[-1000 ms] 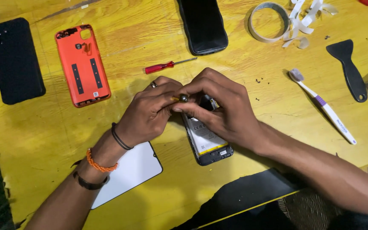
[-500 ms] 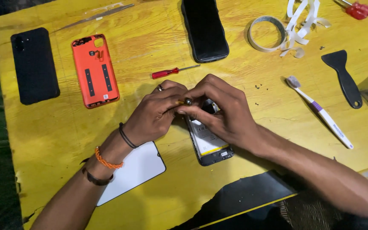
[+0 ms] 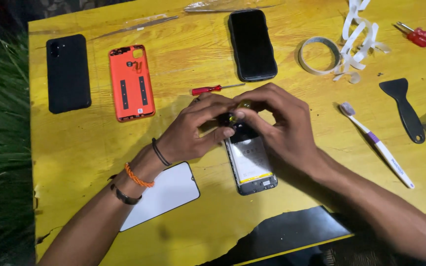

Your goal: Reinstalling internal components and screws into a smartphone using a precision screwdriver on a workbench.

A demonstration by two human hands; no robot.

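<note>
Yellow tabletop (image 3: 99, 143) fills my view, and at its centre I have both hands meeting over an opened phone (image 3: 250, 165) that lies face down with its back cover off, its pale inner plate showing. My left hand (image 3: 193, 130) comes in from seven o'clock, fingers curled and pressed to the phone's upper end, thumb and forefinger pinched toward a small dark part there; I cannot tell what that part is. My right hand (image 3: 282, 125) reaches in from four o'clock, its fingertips closed together on the same spot, touching the left fingertips. Just beyond my hands, at twelve o'clock, lies a red-handled screwdriver (image 3: 215, 89), and past it a black phone (image 3: 252, 44). At ten o'clock rests an orange back cover (image 3: 131, 83), with a black back cover (image 3: 68, 73) farther out beside it. At seven o'clock, under my left forearm, sits a white screen panel (image 3: 166, 194). At two o'clock I see a roll of tape (image 3: 319, 55) with loose white strips, and at three o'clock a toothbrush (image 3: 375, 145) and a black scraper (image 3: 404, 109).
</note>
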